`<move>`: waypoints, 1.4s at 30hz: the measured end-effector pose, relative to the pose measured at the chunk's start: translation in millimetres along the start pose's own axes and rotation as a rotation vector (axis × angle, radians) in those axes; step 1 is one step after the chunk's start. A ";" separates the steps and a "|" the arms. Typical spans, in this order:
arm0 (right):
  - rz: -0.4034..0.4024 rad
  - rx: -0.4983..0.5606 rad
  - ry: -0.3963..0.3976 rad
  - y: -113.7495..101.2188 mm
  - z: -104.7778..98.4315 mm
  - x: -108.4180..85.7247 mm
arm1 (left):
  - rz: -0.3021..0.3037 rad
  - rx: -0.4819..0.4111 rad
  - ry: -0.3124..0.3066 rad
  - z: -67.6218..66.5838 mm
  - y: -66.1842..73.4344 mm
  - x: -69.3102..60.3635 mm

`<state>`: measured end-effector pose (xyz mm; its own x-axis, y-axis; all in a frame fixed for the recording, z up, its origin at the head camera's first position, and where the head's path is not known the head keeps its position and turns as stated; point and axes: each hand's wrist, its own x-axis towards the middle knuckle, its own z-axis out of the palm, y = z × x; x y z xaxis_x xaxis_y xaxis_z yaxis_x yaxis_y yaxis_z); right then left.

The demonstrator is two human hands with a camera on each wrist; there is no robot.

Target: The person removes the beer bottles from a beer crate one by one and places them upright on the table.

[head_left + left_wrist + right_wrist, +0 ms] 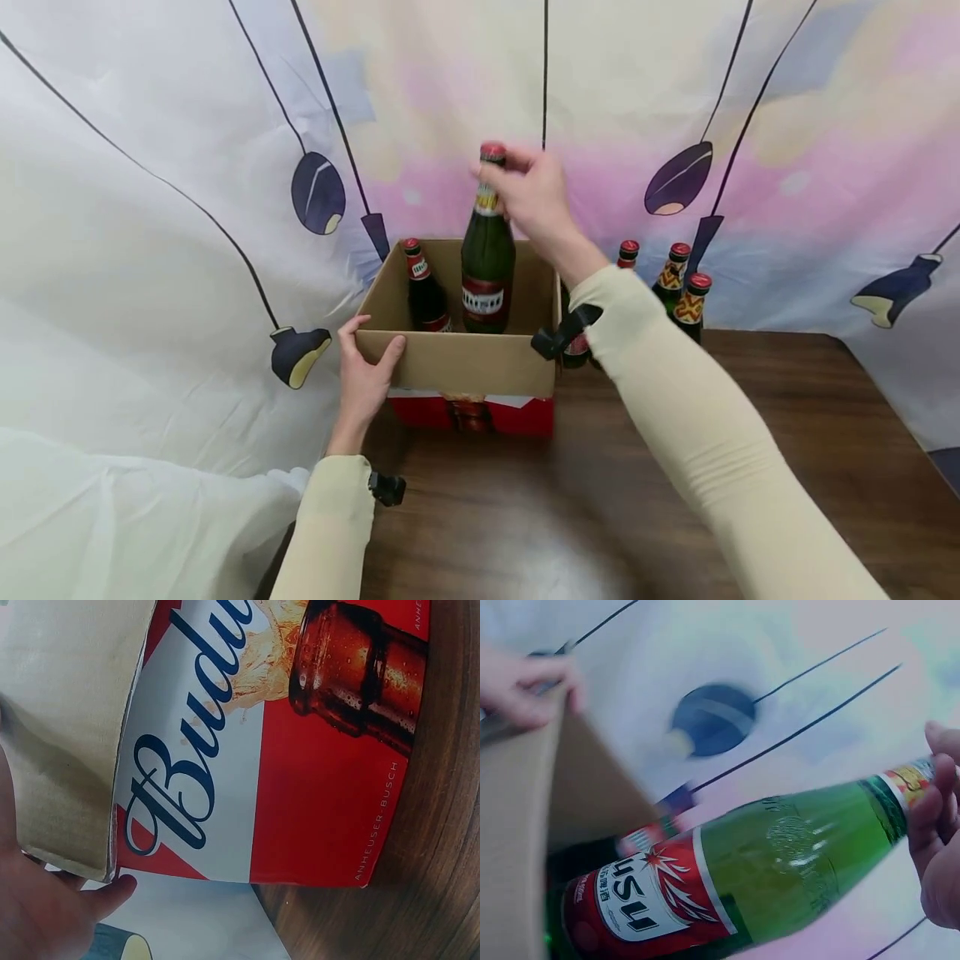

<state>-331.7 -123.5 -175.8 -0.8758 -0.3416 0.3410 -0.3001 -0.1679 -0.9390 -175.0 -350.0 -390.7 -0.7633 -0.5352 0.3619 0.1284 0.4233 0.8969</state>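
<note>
My right hand (534, 193) grips a green beer bottle (487, 258) by its neck, just under the red cap. The bottle hangs upright over the open cardboard box (457, 362), its base at or below the front flap's upper edge. In the right wrist view its red and white label (649, 900) faces the camera. At the box's near left corner, my left hand (365, 379) holds the raised cardboard flap between thumb and fingers. A second bottle (426, 287) with a red cap stands inside the box, at the left; its lower part is hidden.
Several capped bottles (688, 304) stand on the table right of the box, partly hidden by my right sleeve. The brown wooden table (480, 517) extends to the front and right. A patterned cloth (615, 75) hangs behind, and white fabric (135, 508) lies at left.
</note>
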 end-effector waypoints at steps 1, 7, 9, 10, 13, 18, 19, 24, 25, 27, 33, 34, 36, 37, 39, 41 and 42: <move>0.003 0.028 0.034 -15.9 -2.7 0.5 | 0.006 0.002 0.002 -0.9 1.8 1.3; -0.099 0.127 0.193 -98.4 -22.7 2.1 | 0.060 0.029 0.025 -4.5 14.0 15.6; -0.132 0.118 0.225 -112.2 -32.0 -1.5 | 0.060 0.038 0.026 -4.9 14.8 17.8; -0.142 0.110 0.238 -115.6 -37.5 -4.1 | 0.054 0.040 0.023 -4.9 14.5 17.4; -0.185 0.093 0.256 -117.0 -56.7 -12.9 | 0.034 0.031 0.007 -4.6 11.6 14.3; -0.167 0.010 0.288 -104.2 -84.1 -22.5 | 0.022 0.032 -0.010 -8.2 6.9 10.1; -0.147 -0.015 0.297 -99.9 -87.5 -24.1 | 0.026 0.037 -0.006 -9.9 6.0 10.2; -0.044 -0.121 0.316 -66.1 -100.0 -31.7 | 0.041 0.058 0.024 -19.3 3.9 10.5; -0.025 -0.143 0.319 -58.1 -102.6 -33.8 | 0.040 0.058 0.023 -20.3 4.0 10.3; 0.005 -0.182 0.319 -42.0 -107.4 -37.9 | 0.036 0.061 0.018 -21.8 4.2 9.5; 0.005 -0.306 0.310 7.0 -118.6 -53.7 | 0.030 0.050 0.025 -24.3 4.4 5.8; 0.001 -0.324 0.311 14.7 -120.6 -56.2 | 0.029 0.049 0.026 -24.4 4.4 5.4; -0.003 -0.362 0.319 29.3 -124.7 -60.8 | 0.029 0.053 0.024 -24.4 4.5 4.8; -0.005 -0.378 0.323 36.0 -126.7 -62.9 | 0.028 0.053 0.021 -24.5 4.6 4.6; -0.003 -0.399 0.324 47.8 -130.0 -66.8 | 0.030 0.054 0.020 -24.6 4.8 4.4; 0.004 -0.411 0.322 58.6 -132.9 -69.6 | 0.027 0.052 0.021 -24.8 5.0 4.2; 0.007 -0.415 0.320 63.5 -134.3 -70.8 | 0.026 0.051 0.024 -24.9 5.0 4.1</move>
<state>-339.5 14.2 -265.5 -0.9304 -0.0310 0.3652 -0.3619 0.2359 -0.9019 -161.8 -368.3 -378.4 -0.7443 -0.5409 0.3917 0.1152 0.4737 0.8731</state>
